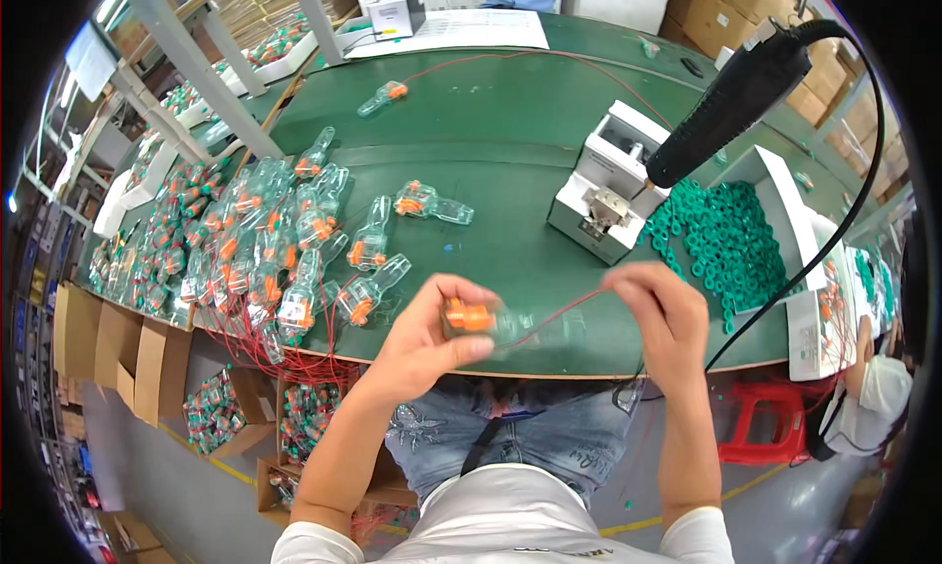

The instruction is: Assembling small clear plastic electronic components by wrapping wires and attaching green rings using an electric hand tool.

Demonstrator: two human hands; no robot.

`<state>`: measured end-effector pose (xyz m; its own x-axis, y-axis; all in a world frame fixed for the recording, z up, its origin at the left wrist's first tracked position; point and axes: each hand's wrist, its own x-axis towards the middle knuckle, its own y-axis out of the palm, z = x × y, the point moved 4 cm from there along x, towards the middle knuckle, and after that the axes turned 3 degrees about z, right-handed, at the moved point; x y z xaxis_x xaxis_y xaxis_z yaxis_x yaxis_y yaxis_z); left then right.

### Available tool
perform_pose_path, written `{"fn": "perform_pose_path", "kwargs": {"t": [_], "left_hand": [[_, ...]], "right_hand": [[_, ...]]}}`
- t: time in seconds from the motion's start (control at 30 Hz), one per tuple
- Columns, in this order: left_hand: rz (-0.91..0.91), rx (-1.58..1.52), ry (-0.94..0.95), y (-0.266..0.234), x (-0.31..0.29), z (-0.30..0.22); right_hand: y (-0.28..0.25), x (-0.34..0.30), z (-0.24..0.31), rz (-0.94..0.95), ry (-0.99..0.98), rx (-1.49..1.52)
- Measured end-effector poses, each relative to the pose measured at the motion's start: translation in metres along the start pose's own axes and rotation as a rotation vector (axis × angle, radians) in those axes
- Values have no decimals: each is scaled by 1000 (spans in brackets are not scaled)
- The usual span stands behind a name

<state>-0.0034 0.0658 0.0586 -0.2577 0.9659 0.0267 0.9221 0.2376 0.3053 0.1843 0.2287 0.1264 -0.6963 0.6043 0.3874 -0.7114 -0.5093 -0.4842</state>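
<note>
Near the front edge of the green table, my left hand (417, 343) is closed around a clear plastic bottle-shaped part with an orange insert (469, 316). Its clear end is smeared by motion. A red wire (567, 310) stretches from this part to my right hand (669, 319), whose fingertips pinch it. Just beyond my hands lie several similar clear parts, among them a loose one (369, 238) with an orange insert. A black powered screwdriver (726, 108) leans down over a white and metal fixture (601, 221), beyond my right hand.
A large heap of clear and orange parts (255, 221) covers the table's left. Green rings (721, 245) lie heaped at the right, beside a white box (785, 196). A black cable (863, 201) loops down on the right. Cardboard boxes (162, 368) and a red stool (763, 422) stand below.
</note>
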Motion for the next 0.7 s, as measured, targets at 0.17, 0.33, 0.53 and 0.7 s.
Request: {"fn": "perform_pose_path", "kwargs": {"t": [0.17, 0.33, 0.53, 0.7], "left_hand": [[-44, -71, 134, 14, 6, -3], [34, 166, -20, -3, -4, 21], [-31, -256, -107, -6, -2, 24], [91, -573, -114, -19, -7, 39]], "right_hand": [[83, -61, -8, 607, -71, 104], [26, -29, 24, 347, -73, -77], [-6, -28, -5, 60, 174, 297], [-28, -42, -6, -196, 102, 153]]}}
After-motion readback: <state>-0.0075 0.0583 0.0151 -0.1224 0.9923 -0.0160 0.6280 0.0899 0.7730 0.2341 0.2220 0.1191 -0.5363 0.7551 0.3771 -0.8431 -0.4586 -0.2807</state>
